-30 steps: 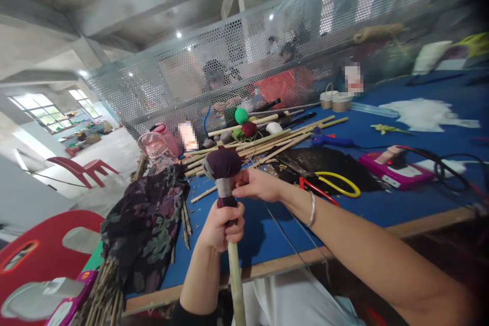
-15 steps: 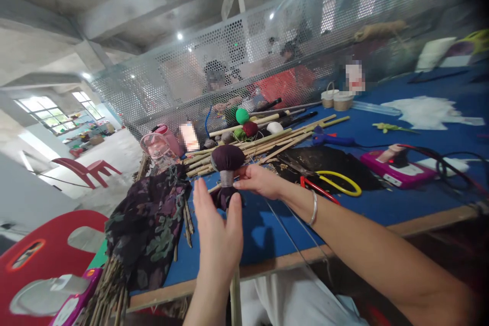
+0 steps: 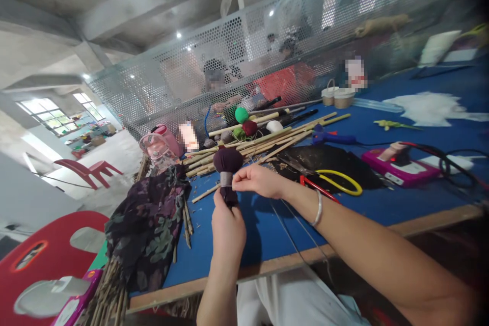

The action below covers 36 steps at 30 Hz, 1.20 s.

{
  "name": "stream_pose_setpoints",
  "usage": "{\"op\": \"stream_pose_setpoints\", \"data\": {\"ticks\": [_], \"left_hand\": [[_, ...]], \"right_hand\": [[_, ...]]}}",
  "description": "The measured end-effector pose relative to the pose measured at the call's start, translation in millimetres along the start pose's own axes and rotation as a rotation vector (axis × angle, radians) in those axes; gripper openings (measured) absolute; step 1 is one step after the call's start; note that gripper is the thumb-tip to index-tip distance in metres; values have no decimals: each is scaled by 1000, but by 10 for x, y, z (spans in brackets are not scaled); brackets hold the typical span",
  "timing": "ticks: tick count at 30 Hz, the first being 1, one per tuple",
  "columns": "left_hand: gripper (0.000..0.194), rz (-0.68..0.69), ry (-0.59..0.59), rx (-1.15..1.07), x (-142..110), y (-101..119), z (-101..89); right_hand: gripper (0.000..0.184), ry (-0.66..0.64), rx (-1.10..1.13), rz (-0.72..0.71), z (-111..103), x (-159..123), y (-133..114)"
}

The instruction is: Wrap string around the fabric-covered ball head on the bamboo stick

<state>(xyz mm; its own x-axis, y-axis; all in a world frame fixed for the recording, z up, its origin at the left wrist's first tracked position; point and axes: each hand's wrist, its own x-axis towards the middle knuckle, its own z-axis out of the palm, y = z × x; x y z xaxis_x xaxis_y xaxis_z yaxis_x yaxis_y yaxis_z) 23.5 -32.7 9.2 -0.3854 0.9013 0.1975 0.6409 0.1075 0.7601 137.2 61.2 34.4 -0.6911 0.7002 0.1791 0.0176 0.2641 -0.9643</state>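
A dark purple cloth bundle with a rounded top stands upright above the table. Grey yarn is wound in a band round its neck. My left hand grips the gathered cloth just under that band. At the band's right side, my right hand is closed in a pinch, thumb and fingertips against the yarn. Loose grey strands run from below this hand down over the table's front edge. The fingertips hide exactly where the yarn leaves the band.
Several sticks and yarn balls lie behind the bundle. Scissors with yellow and red handles, a blue glue gun and a purple power strip are at right. Dark patterned cloth lies at left; perforated metal panels stand behind.
My left hand was open beside the bundle and has closed round its lower cloth. The bundle has turned a little. My right hand stays pinched at the grey band.
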Motion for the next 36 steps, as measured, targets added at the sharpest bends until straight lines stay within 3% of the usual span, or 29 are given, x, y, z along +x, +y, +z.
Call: {"op": "stream_pose_setpoints", "data": {"ticks": [4,8,22,36], "left_hand": [[42,2,6,67,-54,46,10],[44,11,6,74,-74,56,7],[42,39,7,62,-77,33,-29],[35,57,44,-157,-41,-73,-28]], "right_hand": [[24,-168,321,122,-20,-32,-9],[25,-197,438,125,-29,-28,17],[27,-164,149,19,-26,-33,13],[28,-151,148,100,-45,13,69]]}}
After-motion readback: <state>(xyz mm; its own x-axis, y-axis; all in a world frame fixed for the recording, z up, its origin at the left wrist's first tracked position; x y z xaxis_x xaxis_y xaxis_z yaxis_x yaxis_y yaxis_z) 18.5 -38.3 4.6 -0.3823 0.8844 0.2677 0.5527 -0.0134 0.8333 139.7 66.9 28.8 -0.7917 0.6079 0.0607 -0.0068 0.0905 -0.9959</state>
